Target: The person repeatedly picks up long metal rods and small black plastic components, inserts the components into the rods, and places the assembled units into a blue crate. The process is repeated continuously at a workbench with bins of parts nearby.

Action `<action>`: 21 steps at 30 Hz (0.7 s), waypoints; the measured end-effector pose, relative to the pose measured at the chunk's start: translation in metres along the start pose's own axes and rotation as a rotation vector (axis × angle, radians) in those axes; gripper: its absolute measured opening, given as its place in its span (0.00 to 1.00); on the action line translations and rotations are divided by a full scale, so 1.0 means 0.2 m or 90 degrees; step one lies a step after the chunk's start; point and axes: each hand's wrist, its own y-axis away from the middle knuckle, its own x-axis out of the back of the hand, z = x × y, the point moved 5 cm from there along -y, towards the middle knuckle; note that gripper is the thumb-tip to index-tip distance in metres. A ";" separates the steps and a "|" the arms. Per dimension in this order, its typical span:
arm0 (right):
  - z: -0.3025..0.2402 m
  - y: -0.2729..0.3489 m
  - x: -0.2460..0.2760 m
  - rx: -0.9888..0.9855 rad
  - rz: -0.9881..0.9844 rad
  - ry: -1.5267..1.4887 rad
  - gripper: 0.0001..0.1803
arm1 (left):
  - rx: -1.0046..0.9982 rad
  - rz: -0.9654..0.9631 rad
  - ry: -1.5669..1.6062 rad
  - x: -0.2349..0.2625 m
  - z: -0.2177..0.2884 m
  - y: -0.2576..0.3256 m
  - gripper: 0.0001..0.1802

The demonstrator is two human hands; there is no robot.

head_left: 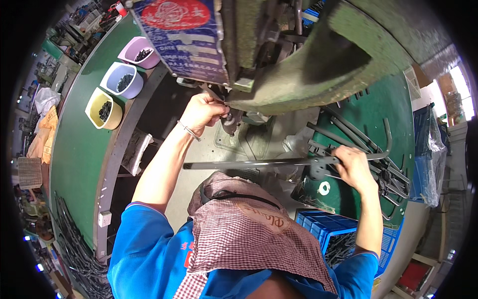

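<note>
My left hand (203, 112) reaches up to the head of a green press machine (318, 60), fingers pinched on a small metal part at its tooling (230, 121). My right hand (351, 165) grips a long flat dark metal bar (249, 163) that lies level across my front, its left end free. The bar's right end carries a bracket over a pile of similar bent metal rods (388, 174) on the green bench.
Three small bins, pink (142, 53), lilac (122, 79) and yellow (103, 108), hold dark small parts on the green bench at left. A blue crate (328, 229) sits low at right. More dark rods lie at lower left (74, 244). A checked apron covers my lap.
</note>
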 end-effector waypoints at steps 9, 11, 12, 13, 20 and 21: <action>-0.30 -0.33 -0.19 0.034 -0.020 -0.005 0.14 | -0.159 0.005 -0.085 -0.01 -0.03 0.00 0.04; -0.35 -0.39 -0.21 0.046 -0.008 -0.031 0.15 | -0.205 0.031 -0.208 0.02 -0.04 -0.01 0.12; -0.37 -0.41 -0.23 0.046 -0.002 -0.042 0.16 | -0.228 0.027 -0.243 0.02 -0.04 -0.01 0.14; -0.38 -0.44 -0.25 0.046 0.004 -0.053 0.16 | -0.251 0.023 -0.278 0.03 -0.04 0.00 0.16; -0.53 -0.68 -0.46 -0.042 0.020 -0.017 0.19 | -0.343 -0.021 -0.809 0.20 0.14 0.33 0.23; -0.56 -0.72 -0.45 -0.015 0.075 -0.015 0.20 | -0.335 0.014 -0.850 0.23 0.15 0.33 0.22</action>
